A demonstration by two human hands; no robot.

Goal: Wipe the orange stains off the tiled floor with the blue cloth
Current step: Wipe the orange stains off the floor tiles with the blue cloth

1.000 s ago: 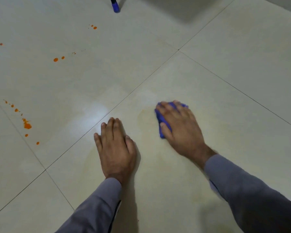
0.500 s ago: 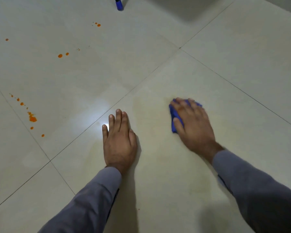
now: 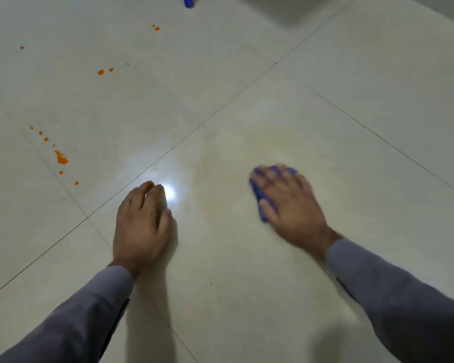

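Note:
My right hand [image 3: 288, 203] presses the blue cloth [image 3: 260, 195] flat against the pale tiled floor [image 3: 325, 127], fingers spread over it; the hand is blurred. Only the cloth's left edge and tips show from under the fingers. A faint yellowish smear [image 3: 233, 153] spreads on the tile around and beyond the cloth. My left hand [image 3: 142, 226] rests on the floor to the left, holding nothing. Orange stains lie at the left: a trail of drops [image 3: 62, 160], two spots [image 3: 101, 72] farther off, a small pair [image 3: 157, 28] near the top, and a lone dot [image 3: 22, 47].
A blue object [image 3: 188, 1] pokes in at the top edge, cut off by the frame. Dark grout lines [image 3: 220, 108] cross the floor diagonally. A bright light glare [image 3: 169, 192] sits just beyond my left hand's fingertips. A shadowed area darkens the top right.
My right hand has slid the cloth across the tile, first away to the right, then back toward me. My left hand stays planted; the view has shifted slightly.

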